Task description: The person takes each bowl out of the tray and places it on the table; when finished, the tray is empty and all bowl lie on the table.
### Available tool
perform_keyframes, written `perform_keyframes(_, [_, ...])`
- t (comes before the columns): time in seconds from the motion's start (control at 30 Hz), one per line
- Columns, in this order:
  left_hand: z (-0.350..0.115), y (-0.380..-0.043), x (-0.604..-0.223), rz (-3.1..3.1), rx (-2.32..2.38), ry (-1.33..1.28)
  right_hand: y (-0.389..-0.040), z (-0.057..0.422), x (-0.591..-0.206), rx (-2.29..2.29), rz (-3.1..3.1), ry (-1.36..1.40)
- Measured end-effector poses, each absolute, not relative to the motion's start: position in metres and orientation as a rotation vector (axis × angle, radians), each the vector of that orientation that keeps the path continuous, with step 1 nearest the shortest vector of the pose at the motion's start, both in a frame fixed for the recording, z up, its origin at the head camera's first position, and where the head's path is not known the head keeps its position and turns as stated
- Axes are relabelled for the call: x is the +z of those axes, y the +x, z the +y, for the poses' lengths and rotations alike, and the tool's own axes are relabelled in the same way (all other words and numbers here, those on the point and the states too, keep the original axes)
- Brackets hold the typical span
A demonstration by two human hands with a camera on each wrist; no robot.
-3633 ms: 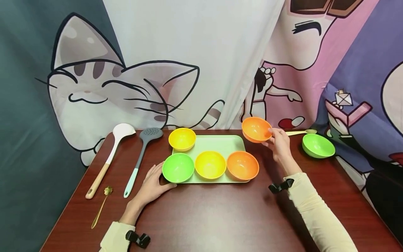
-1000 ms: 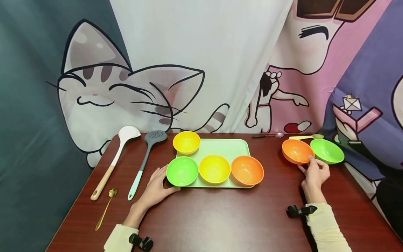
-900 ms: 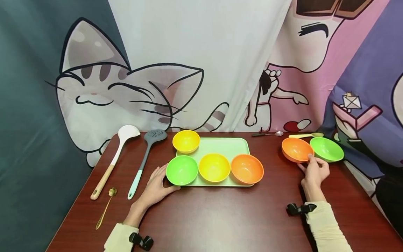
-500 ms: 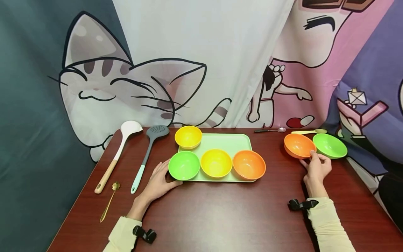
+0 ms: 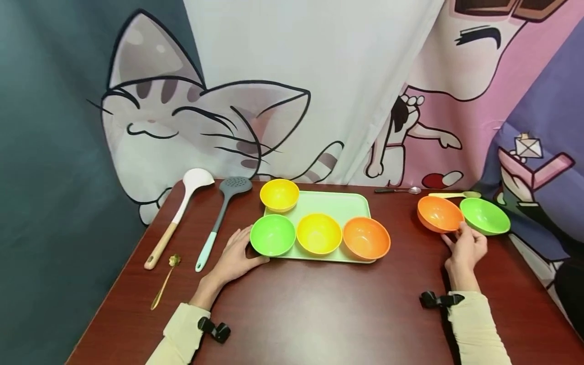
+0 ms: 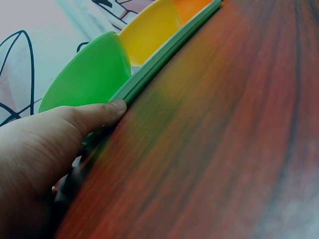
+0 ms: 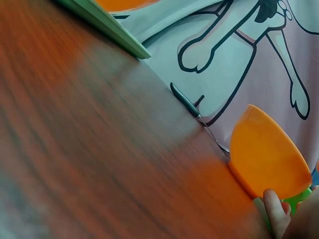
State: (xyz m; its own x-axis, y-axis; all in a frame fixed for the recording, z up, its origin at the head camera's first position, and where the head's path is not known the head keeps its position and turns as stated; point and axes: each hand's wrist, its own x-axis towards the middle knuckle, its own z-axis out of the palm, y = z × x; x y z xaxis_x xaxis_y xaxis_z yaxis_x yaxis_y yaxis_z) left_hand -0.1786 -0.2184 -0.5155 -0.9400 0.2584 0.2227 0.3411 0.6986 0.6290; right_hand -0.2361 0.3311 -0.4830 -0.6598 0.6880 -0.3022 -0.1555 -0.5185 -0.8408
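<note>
My left hand (image 5: 237, 257) is around the front-left corner of a pale green tray (image 5: 319, 199). Its thumb lies along the tray's front edge in the left wrist view, and its other fingers are mostly hidden. A green bowl (image 5: 272, 235), a yellow bowl (image 5: 319, 234) and an orange bowl (image 5: 366, 239) line the tray's front, with a second yellow bowl (image 5: 280, 195) at its back-left corner. Over at the right, my right hand (image 5: 466, 251) holds another orange bowl (image 5: 440, 214) by its near right side. That bowl rests on the table beside another green bowl (image 5: 485, 216).
On the left lie a white ladle (image 5: 175, 218), a grey slotted turner (image 5: 223, 223) and a small gold spoon (image 5: 166, 282). A dark-handled spoon (image 5: 398, 190) and a pale yellow-green spoon (image 5: 454, 194) lie along the back right edge. Printed curtains (image 5: 296, 56) hang behind the table.
The right hand has carried the orange bowl from above the tray's back-right corner rightward and down, next to the green bowl. Over the last second it stays there. The left hand keeps its place.
</note>
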Motion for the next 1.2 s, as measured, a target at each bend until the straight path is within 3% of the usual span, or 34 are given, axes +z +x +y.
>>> perform_keyframes(0.23, [-0.218, -0.177, -0.509, -2.784, -1.069, -0.478, -0.227, 0.327, -0.484, 2.110, -1.043, -0.816])
perform_keyframes(0.5, [-0.218, -0.173, -0.514, -2.794, -1.082, -0.482, -0.222, 0.316, -0.473, 1.908, -1.051, -0.561])
perform_keyframes(0.77, [-0.217, -0.176, -0.512, -2.785, -1.089, -0.483, -0.233, 0.288, -0.441, 1.951, -1.250, -0.309])
perform_keyframes(1.2, [-0.218, -0.178, -0.512, -2.796, -1.087, -0.478, -0.247, 0.227, -0.384, 1.659, -1.965, 0.097])
